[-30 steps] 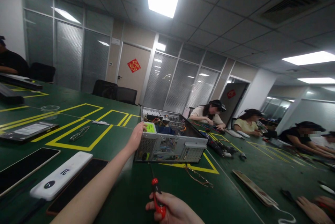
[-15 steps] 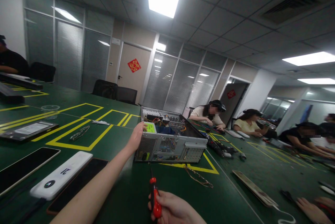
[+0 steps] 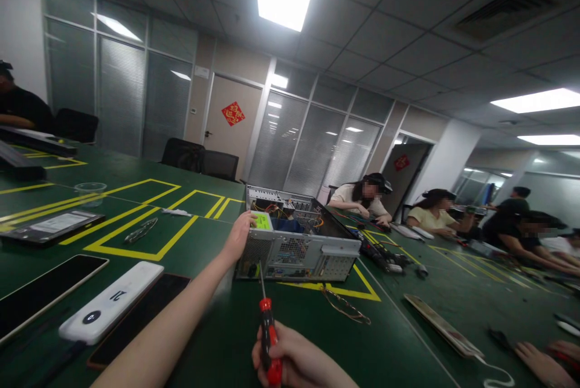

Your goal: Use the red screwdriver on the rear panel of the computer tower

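An open computer case (image 3: 312, 258) lies on its side on the green table, its grey rear panel facing me. My left hand (image 3: 239, 236) grips the near left corner, fingers over the power supply (image 3: 262, 222) with its bright green label. In my right hand (image 3: 296, 352) is a red and black screwdriver (image 3: 268, 330), fingers wrapped round its handle. The shaft points up and away at the lower left of the rear panel; whether the tip touches it I cannot tell. Wires and circuit boards show inside the case.
Left of my arm lie a white power bank (image 3: 113, 303), dark phones and a hard drive (image 3: 52, 226). A wire bundle (image 3: 345, 306) is before the case; another phone (image 3: 439, 324) lies to the right. Several people work around the table. Another person's hands (image 3: 541, 361) are at lower right.
My right hand has raised the screwdriver slightly, bringing its shaft up in front of the rear panel. My left hand stays on the power supply.
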Available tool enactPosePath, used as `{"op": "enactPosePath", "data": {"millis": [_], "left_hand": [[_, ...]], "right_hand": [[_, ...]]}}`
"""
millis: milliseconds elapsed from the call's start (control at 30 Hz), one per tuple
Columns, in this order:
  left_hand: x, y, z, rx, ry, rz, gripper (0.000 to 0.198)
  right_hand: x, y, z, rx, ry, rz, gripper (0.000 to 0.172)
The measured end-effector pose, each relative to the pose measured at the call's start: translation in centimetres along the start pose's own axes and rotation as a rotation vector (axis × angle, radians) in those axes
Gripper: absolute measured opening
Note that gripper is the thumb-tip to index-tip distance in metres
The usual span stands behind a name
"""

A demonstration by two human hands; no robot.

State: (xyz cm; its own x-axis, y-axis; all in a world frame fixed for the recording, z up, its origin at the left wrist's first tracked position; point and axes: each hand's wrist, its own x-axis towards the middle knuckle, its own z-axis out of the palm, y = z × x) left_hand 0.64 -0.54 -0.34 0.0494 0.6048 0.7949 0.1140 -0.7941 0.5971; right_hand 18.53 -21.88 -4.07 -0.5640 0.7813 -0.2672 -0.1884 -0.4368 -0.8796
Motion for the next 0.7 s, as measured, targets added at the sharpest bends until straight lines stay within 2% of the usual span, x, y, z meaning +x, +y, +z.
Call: {"op": "enactPosePath", "data": {"millis": [133, 267, 700], "left_hand": [[0.0, -0.1, 0.1, 0.003, 0.008, 0.003, 0.05], [-0.1, -0.1, 0.1, -0.004, 0.014, 0.007, 0.047], [-0.1, -0.7, 0.2, 0.003, 0.016, 0.034, 0.047]], "right_hand": [[0.0, -2.4, 1.3, -0.037, -0.069, -0.047, 0.042], [0.6, -3.8, 1.7, -0.057, -0.093, -0.042, 0.042], [1.5, -3.9, 0.8, -0.032, -0.1, -0.064, 0.041]]}}
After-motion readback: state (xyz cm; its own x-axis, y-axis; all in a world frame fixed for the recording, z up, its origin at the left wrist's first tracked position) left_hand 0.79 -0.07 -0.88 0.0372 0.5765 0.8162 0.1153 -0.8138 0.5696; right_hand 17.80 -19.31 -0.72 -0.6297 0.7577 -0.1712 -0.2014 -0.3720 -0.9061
